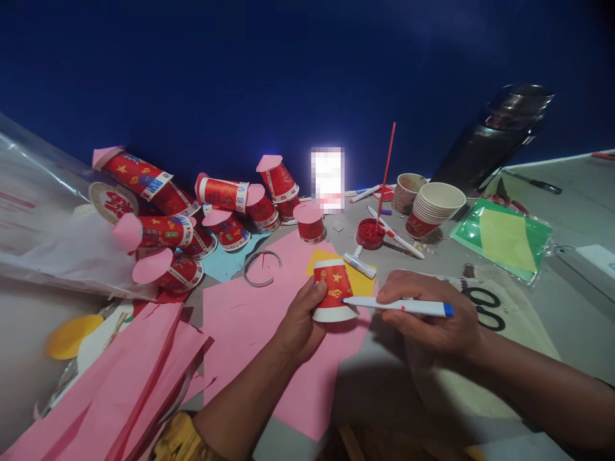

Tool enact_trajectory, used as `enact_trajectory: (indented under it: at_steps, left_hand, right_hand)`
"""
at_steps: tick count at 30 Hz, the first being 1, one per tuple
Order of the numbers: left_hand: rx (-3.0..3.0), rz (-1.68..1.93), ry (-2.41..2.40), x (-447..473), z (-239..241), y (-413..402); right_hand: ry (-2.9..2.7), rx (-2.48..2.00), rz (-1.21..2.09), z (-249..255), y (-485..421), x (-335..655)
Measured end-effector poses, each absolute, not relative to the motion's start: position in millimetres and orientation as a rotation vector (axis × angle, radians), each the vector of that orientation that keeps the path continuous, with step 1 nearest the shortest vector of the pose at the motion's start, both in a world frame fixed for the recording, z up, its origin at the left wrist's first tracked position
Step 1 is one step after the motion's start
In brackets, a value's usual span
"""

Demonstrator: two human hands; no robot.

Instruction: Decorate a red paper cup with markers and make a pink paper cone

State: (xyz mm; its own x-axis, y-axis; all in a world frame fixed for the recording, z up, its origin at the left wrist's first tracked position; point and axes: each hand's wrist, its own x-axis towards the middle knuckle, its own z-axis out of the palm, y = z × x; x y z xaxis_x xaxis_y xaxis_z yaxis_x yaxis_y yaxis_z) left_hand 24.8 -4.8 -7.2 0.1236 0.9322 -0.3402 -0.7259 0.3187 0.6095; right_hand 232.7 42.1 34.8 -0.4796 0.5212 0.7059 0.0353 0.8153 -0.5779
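Observation:
My left hand (300,320) is closed around a red paper cup (333,289) with yellow stars, standing upside down on pink paper (250,326) and a yellow sheet (359,276). My right hand (430,314) grips a white marker (398,306) with a blue cap end, its tip touching the cup's side. Black-handled scissors (483,307) lie just right of that hand.
Several red cups capped with pink paper (192,211) lie piled at the left by a clear plastic bag (43,218). A stack of cups (432,208), a red paint pot (369,232) with a red stick, glue sticks and a green-yellow packet (504,240) sit beyond. Pink strips (125,384) lie near left.

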Motion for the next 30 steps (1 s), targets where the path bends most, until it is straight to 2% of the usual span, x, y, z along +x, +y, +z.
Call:
enact_trajectory:
  at_steps: [30]
  left_hand:
    - [0.342, 1.232, 0.790, 24.4, -4.6, -5.2]
  right_hand:
    - [-2.108, -0.321, 0.660, 39.6, 41.9, 236.1]
